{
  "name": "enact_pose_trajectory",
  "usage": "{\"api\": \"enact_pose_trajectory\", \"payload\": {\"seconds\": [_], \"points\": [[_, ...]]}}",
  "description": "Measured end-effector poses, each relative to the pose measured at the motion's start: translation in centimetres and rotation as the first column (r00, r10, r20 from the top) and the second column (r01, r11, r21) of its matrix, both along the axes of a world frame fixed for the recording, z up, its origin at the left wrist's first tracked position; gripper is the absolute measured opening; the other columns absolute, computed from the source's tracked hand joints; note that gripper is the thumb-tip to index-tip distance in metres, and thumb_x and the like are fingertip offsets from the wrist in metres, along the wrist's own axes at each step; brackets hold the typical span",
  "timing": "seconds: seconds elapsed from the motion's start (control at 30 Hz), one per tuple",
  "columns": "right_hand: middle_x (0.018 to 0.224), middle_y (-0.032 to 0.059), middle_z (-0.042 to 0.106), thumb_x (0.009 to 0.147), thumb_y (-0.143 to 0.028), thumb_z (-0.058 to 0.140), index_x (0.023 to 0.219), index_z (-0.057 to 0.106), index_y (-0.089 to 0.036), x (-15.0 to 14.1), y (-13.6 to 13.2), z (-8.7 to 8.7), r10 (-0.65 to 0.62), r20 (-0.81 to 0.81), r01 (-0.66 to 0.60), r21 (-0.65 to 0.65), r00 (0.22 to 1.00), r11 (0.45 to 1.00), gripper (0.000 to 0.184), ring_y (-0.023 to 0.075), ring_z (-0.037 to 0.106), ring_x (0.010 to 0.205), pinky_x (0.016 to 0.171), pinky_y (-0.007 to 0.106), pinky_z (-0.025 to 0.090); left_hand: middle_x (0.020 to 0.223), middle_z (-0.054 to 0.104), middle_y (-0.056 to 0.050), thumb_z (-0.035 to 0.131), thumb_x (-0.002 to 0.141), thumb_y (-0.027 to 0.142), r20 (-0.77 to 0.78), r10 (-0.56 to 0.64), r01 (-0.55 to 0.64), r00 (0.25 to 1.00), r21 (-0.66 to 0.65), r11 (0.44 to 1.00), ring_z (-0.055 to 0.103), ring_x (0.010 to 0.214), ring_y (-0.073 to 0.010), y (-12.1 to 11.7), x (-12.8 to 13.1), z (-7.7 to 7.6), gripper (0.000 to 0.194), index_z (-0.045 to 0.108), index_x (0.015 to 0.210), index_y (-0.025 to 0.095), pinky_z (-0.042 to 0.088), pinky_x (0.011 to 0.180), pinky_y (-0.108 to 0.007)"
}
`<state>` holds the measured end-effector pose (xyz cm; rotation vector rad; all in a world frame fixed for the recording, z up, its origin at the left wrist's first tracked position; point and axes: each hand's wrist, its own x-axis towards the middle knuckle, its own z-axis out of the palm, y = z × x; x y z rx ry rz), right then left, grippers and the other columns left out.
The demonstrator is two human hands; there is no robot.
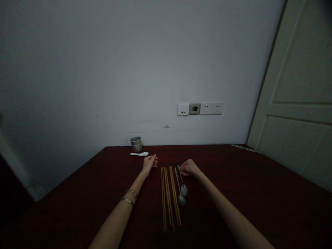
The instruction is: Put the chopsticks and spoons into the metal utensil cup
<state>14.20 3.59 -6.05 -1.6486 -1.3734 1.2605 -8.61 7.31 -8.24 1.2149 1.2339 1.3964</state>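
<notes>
My right hand (190,167) pinches the handle end of a metal spoon (184,191), whose bowl points towards me. Just left of it lies a second metal spoon (182,200), its bowl a little nearer to me. Several wooden chopsticks (168,197) are laid out lengthwise beside the spoons, in slightly separate groups. To the left of their far ends, my left hand (150,163) rests by the table with fingers loosely bent and apart, holding nothing. Behind that hand is a white soup spoon (141,154), lying crosswise in front of a metal cup (136,145).
The dark red table (233,193) reaches back to a pale wall. Sockets and switches (199,109) sit on the wall above it. A thin flat strip (245,148) lies at the table's back right edge, near a light-coloured door (298,103).
</notes>
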Motion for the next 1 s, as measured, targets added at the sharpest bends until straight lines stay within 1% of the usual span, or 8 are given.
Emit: {"api": "enact_pose_trajectory", "payload": {"seconds": [0.27,0.37,0.47,0.67,0.8,1.0], "points": [[0.038,-0.0005,0.054,0.058,-0.009,0.066,0.047,0.057,-0.014,-0.59,-0.2,0.02,-0.021,0.068,0.018,0.039,0.997,0.999,0.015,0.0114,0.054,0.037,0.038,0.018,0.046,0.048,0.053,0.0,0.057,0.066,0.049,-0.02,-0.012,0.012,1.0,0.002,1.0,0.048,0.039,-0.0072,0.22,-0.03,-0.23,0.038,0.056,0.065,0.011,0.041,0.037,-0.019],[0.037,-0.0003,0.054,0.057,-0.01,0.067,0.047,0.057,-0.014,-0.79,-0.21,-0.07,-0.031,0.124,0.023,0.063,0.992,0.998,0.014,0.0111,0.054,0.036,0.037,0.018,0.046,0.048,0.053,0.0,0.057,0.066,0.049,-0.031,-0.017,0.017,0.999,0.004,1.0,0.047,0.039,-0.0069,0.19,-0.03,-0.22,0.039,0.056,0.065,0.011,0.041,0.037,-0.019],[0.038,0.0,0.056,0.057,-0.01,0.067,0.048,0.058,-0.014,-0.87,-0.2,-0.22,-0.027,0.179,0.01,0.095,0.983,0.995,0.013,0.011,0.054,0.035,0.036,0.018,0.045,0.049,0.053,0.0,0.057,0.067,0.05,-0.043,-0.017,0.017,0.999,0.0,1.0,0.047,0.039,-0.0065,0.1,0.0,-0.21,0.039,0.056,0.066,0.01,0.041,0.038,-0.018],[0.04,0.002,0.058,0.056,-0.013,0.068,0.05,0.058,-0.015,-0.55,-0.32,-0.33,0.013,0.226,-0.041,0.117,0.974,0.992,0.013,0.0126,0.055,0.035,0.034,0.019,0.045,0.049,0.053,0.0,0.057,0.068,0.048,-0.058,-0.027,0.028,0.998,0.013,1.0,0.048,0.039,-0.0068,-0.14,0.08,-0.19,0.037,0.056,0.065,0.011,0.04,0.038,-0.018],[0.04,0.0035,0.058,0.056,-0.016,0.07,0.049,0.055,-0.016,-0.52,-0.46,-0.3,0.037,0.237,-0.064,0.106,0.971,0.992,0.016,0.0158,0.058,0.038,0.034,0.02,0.045,0.048,0.053,0.0,0.056,0.068,0.048,-0.072,-0.029,0.03,0.997,0.015,0.999,0.047,0.038,-0.0069,-0.22,0.08,-0.17,0.037,0.056,0.065,0.011,0.04,0.039,-0.019],[0.039,0.0041,0.058,0.056,-0.014,0.07,0.048,0.053,-0.017,-0.74,-0.76,0.07,0.046,0.26,-0.07,0.085,0.965,0.994,0.02,0.0176,0.059,0.04,0.034,0.021,0.045,0.048,0.053,0.0,0.056,0.069,0.046,-0.104,-0.035,0.036,0.994,0.006,0.999,0.047,0.038,-0.0062,-0.37,0.17,-0.11,0.035,0.056,0.065,0.011,0.04,0.039,-0.018]]}}
